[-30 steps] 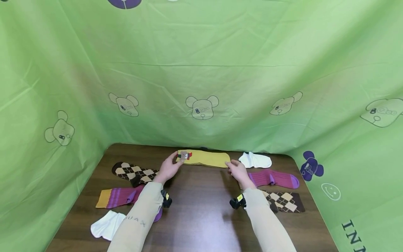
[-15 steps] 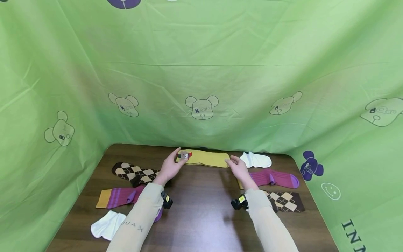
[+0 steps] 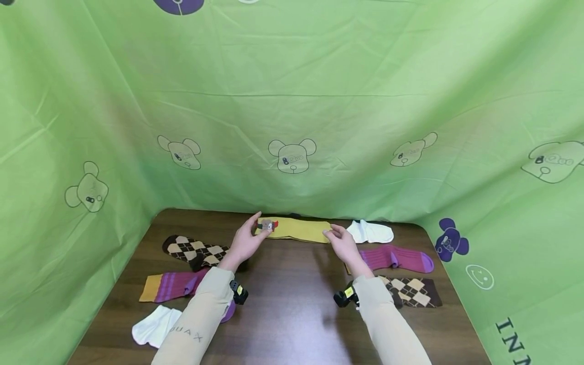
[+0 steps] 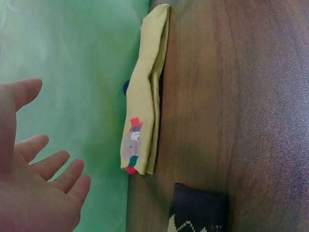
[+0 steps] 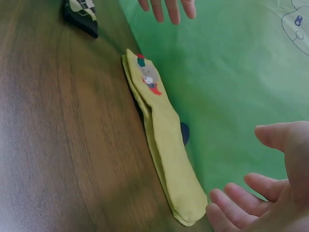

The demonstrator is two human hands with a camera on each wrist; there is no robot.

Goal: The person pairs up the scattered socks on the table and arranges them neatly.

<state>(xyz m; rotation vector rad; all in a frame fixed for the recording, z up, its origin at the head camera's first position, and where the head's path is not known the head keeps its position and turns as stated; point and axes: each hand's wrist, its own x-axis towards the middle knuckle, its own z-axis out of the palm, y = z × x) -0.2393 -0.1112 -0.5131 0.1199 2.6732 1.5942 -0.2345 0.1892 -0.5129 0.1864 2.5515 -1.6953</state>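
A long yellow sock (image 3: 298,229) with a cartoon animal at one end lies at the table's back edge. Two layers show along its side in both wrist views. My left hand (image 3: 245,243) hovers by the cartoon end; in the left wrist view that hand (image 4: 46,179) has spread fingers, apart from the yellow sock (image 4: 142,92). By the opposite, rounded end is my right hand (image 3: 343,244). Its fingers are extended in the right wrist view, where the hand (image 5: 270,193) is close to the yellow sock (image 5: 169,140); whether it touches cannot be told. Neither hand holds anything.
Left on the brown table (image 3: 292,304) lie an argyle sock (image 3: 193,249), a magenta-and-yellow sock (image 3: 171,286) and a white sock (image 3: 156,324). To the right are another white sock (image 3: 370,232), magenta sock (image 3: 401,257) and argyle sock (image 3: 412,292). A green curtain (image 3: 292,111) stands behind.
My right hand has shifted slightly, first right, then back left. The left hand's fingers have spread a little away from the sock. The yellow sock stays in place.
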